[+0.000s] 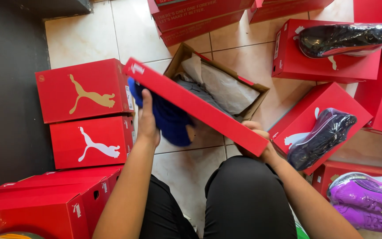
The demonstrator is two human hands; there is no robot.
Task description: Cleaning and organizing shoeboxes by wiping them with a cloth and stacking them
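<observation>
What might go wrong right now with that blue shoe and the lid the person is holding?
The left hand grips the blue shoe only at its end, so it may slip onto the tiles. The red lid, tilted and held at one corner by the right hand, hides part of the open box; the shoe could snag the lid or crumple the tissue paper.

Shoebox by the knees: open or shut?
Open: the shoebox shows white paper inside, its red lid lifted, right hand at its end.

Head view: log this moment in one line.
left hand: holds blue shoe | right hand: holds red lid | open box: paper inside
</observation>
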